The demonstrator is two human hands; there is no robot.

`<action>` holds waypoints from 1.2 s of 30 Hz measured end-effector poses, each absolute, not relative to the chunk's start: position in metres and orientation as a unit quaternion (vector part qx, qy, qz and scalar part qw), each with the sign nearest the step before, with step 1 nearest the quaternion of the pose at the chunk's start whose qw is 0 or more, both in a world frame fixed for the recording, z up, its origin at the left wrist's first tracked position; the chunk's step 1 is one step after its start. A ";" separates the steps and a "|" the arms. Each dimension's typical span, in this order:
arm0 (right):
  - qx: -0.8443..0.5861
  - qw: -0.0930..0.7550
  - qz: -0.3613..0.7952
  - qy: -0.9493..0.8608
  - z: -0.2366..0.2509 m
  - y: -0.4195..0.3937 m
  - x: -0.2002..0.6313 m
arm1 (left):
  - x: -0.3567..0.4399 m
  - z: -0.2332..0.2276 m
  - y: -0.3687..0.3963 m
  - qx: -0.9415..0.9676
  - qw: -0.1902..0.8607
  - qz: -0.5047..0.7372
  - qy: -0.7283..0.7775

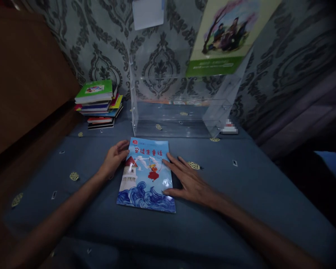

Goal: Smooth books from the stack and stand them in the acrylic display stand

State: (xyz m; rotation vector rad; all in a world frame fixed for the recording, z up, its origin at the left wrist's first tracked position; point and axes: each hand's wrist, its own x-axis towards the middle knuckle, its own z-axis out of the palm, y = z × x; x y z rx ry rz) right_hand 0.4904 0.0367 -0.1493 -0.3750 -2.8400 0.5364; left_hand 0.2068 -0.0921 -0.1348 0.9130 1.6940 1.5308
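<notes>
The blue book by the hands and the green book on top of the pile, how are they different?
The blue book lies alone, flat on the cloth, with the left hand and right hand touching its sides. The green book tops a stack, untouched. The blue book's cover shows waves and a lighthouse. Both lie face up.

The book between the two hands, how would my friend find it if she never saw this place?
Start at the clear plastic stand by the patterned wall. Just before it, flat on the blue cloth, lies the blue book, left hand and right hand at its sides. It lies alone, showing a lighthouse and waves, unlike the stacked books.

Head view, down onto nearby bed (240, 209)
</notes>
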 end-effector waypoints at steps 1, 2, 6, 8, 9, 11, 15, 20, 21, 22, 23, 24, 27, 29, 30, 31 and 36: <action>-0.130 0.117 0.186 -0.967 -0.150 0.037 0.490 | 0.211 -0.133 -0.095 0.309 0.378 0.602 0.631; -0.131 0.118 0.189 -0.966 -0.151 0.037 0.491 | 0.216 -0.132 -0.099 0.280 0.423 0.606 0.613; -0.130 0.104 0.218 -0.962 -0.153 0.039 0.492 | 0.235 -0.123 -0.115 0.228 0.550 0.586 0.549; -0.137 0.104 0.236 -0.956 -0.155 0.040 0.492 | 0.241 -0.117 -0.119 0.210 0.558 0.598 0.536; -0.140 0.111 0.245 -0.953 -0.156 0.041 0.493 | 0.243 -0.114 -0.120 0.205 0.557 0.605 0.531; -0.146 0.141 0.267 -0.942 -0.159 0.043 0.493 | 0.246 -0.108 -0.120 0.205 0.554 0.618 0.519; -0.184 0.218 0.368 -0.885 -0.164 0.047 0.488 | 0.251 -0.094 -0.115 0.240 0.552 0.629 0.492; -0.195 0.197 0.607 -0.744 -0.144 0.052 0.475 | 0.258 -0.076 -0.107 0.305 0.548 0.621 0.471; -0.185 0.190 0.633 -0.727 -0.134 0.053 0.474 | 0.258 -0.073 -0.105 0.320 0.541 0.620 0.469; -0.175 0.193 0.643 -0.720 -0.124 0.055 0.473 | 0.257 -0.069 -0.102 0.336 0.531 0.621 0.469; -0.167 0.206 0.636 -0.725 -0.112 0.057 0.474 | 0.256 -0.064 -0.099 0.351 0.515 0.625 0.470; -0.163 0.231 0.611 -0.739 -0.100 0.059 0.475 | 0.254 -0.060 -0.096 0.368 0.492 0.632 0.473; -0.180 0.341 0.421 -0.821 -0.068 0.064 0.485 | 0.243 -0.047 -0.091 0.450 0.394 0.632 0.492; -0.178 0.381 0.275 -0.864 -0.059 0.067 0.494 | 0.233 -0.041 -0.091 0.543 0.319 0.587 0.509; -0.164 0.383 0.225 -0.880 -0.059 0.068 0.498 | 0.229 -0.041 -0.092 0.594 0.284 0.549 0.515; -0.143 0.377 0.194 -0.894 -0.064 0.069 0.502 | 0.225 -0.043 -0.093 0.640 0.251 0.509 0.519; -0.038 0.331 0.118 -0.935 -0.123 0.071 0.515 | 0.219 -0.086 -0.107 0.759 0.140 0.359 0.525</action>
